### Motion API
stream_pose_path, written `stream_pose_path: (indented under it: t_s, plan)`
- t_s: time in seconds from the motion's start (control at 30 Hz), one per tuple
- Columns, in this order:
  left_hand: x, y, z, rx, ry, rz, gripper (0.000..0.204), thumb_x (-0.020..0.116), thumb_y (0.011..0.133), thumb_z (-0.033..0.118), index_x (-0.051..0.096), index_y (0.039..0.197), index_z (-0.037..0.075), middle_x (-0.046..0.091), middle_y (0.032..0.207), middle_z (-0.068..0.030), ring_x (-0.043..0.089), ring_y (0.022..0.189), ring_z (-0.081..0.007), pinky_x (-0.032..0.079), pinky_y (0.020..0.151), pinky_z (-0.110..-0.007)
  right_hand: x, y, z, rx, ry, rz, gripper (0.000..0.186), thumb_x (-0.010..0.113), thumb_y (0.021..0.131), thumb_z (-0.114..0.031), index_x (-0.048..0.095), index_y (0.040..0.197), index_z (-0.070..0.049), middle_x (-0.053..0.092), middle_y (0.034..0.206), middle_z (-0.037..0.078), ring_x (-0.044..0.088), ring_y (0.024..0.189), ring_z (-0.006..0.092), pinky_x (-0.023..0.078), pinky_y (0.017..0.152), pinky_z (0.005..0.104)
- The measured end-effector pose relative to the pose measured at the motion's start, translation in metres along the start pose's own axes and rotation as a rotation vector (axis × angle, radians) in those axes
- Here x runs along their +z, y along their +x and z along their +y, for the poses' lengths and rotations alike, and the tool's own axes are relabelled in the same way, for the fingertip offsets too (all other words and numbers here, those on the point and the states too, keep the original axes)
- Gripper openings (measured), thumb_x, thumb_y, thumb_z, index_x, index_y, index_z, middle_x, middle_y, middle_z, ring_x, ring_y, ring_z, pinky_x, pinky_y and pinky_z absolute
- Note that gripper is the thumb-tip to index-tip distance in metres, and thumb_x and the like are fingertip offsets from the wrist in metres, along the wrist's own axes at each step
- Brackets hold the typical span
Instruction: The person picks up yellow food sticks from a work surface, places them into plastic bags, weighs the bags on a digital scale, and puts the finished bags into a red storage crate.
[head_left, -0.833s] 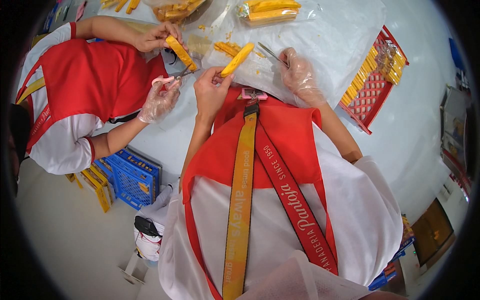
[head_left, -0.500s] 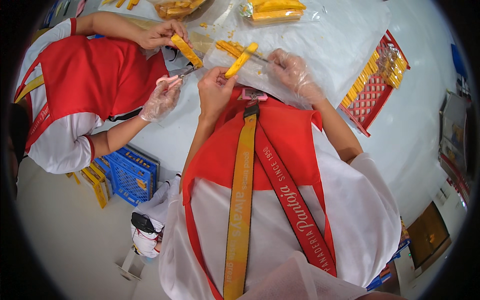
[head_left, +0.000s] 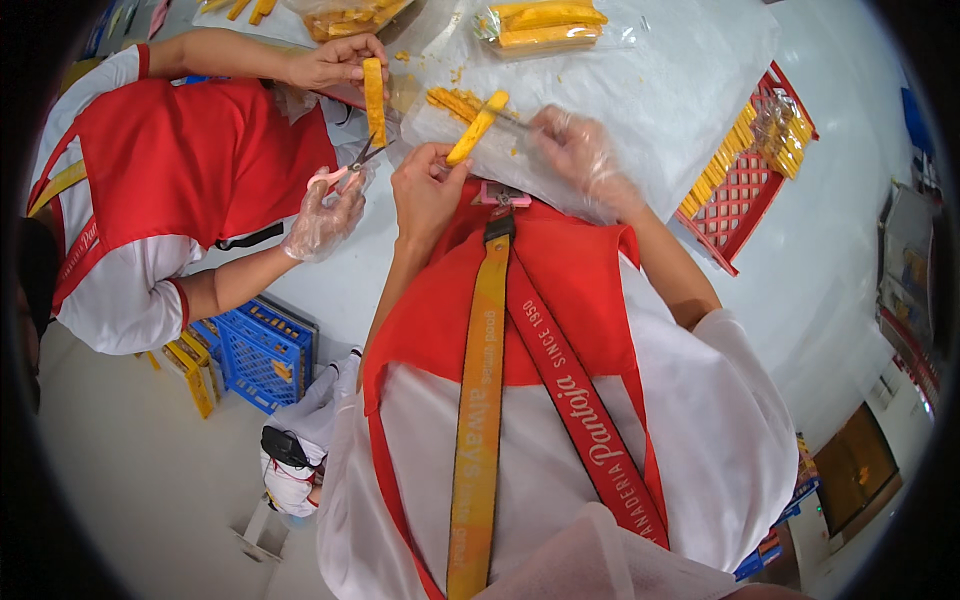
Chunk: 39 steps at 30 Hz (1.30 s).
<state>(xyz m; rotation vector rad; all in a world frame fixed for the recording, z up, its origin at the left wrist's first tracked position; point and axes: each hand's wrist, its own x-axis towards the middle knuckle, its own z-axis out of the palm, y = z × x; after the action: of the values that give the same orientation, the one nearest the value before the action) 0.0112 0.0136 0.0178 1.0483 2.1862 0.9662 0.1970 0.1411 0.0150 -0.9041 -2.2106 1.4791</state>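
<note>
My bare left hand [head_left: 425,190] pinches the lower end of a yellow-orange bread-like stick [head_left: 470,140], which slants up to the right over the table's near edge. On my right hand [head_left: 578,155] is a clear plastic glove. It is closed around a tool with a thin metal blade [head_left: 514,121]; the handle is hidden in the fist. The blade reaches left to the stick's upper part, apparently touching it. Just beyond lies a small pile of yellow trimmings [head_left: 452,102] on clear plastic sheeting [head_left: 660,90].
To the left, a co-worker's hands hold a similar stick [head_left: 374,100] and pink-handled scissors [head_left: 345,172]. Bagged sticks [head_left: 548,25] lie at the far side. A red crate [head_left: 745,205] with more sticks stands right. Blue crates [head_left: 262,350] are stacked low left.
My left hand and the stick have shifted slightly left and down. The blade stays at the stick's upper part. The co-worker's stick has swung more upright.
</note>
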Motion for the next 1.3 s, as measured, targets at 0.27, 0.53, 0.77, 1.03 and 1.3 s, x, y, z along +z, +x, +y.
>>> stream_pose_path:
  t_s: [0.27, 0.53, 0.77, 1.03, 1.3]
  plan:
    - [0.001, 0.001, -0.003, 0.046, -0.020, 0.017, 0.020, 0.080, 0.078, 0.010, 0.070, 0.093, 0.000, 0.063, 0.074, -0.0018, 0.048, 0.055, -0.0058, 0.041, 0.052, -0.023, -0.002, 0.001, 0.003, 0.051, 0.051, 0.032, 0.010, 0.064, 0.087, -0.014, 0.064, 0.092, -0.005, 0.061, 0.073, 0.018, 0.062, 0.067, 0.0323, 0.049, 0.064, 0.0393]
    - [-0.002, 0.005, 0.004, 0.025, -0.040, 0.013, 0.020, 0.079, 0.078, 0.008, 0.070, 0.094, -0.001, 0.062, 0.073, -0.0023, 0.048, 0.056, -0.0054, 0.040, 0.052, -0.023, -0.005, 0.006, 0.009, 0.027, -0.063, -0.021, 0.013, 0.068, 0.086, -0.010, 0.066, 0.097, -0.003, 0.067, 0.079, 0.015, 0.065, 0.070, 0.0244, 0.051, 0.067, 0.0326]
    - [0.008, 0.012, 0.006, 0.166, -0.084, -0.122, 0.027, 0.079, 0.076, 0.008, 0.069, 0.100, 0.000, 0.066, 0.086, -0.0090, 0.058, 0.062, -0.0142, 0.049, 0.059, -0.029, -0.031, 0.001, 0.035, 0.290, 0.194, 0.267, 0.012, 0.068, 0.086, -0.014, 0.069, 0.093, -0.004, 0.062, 0.069, 0.003, 0.058, 0.065, 0.0090, 0.047, 0.061, 0.0272]
    - [0.003, 0.072, 0.077, 0.403, 0.262, -0.209, 0.047, 0.079, 0.074, 0.023, 0.065, 0.114, 0.003, 0.064, 0.109, -0.0124, 0.062, 0.101, -0.0319, 0.050, 0.085, -0.041, -0.060, -0.014, 0.049, 0.439, 0.136, 0.354, 0.017, 0.069, 0.089, -0.017, 0.068, 0.096, -0.001, 0.067, 0.076, 0.002, 0.060, 0.070, 0.0068, 0.048, 0.065, 0.0231]
    - [0.043, 0.154, 0.071, 0.723, 0.300, 0.003, 0.031, 0.069, 0.082, 0.015, 0.065, 0.110, 0.003, 0.066, 0.101, -0.0131, 0.060, 0.095, -0.0325, 0.049, 0.083, -0.041, -0.053, 0.008, 0.027, 0.319, 0.213, 0.683, 0.018, 0.066, 0.090, -0.017, 0.068, 0.099, -0.002, 0.068, 0.075, 0.004, 0.061, 0.070, 0.0093, 0.048, 0.064, 0.0262]
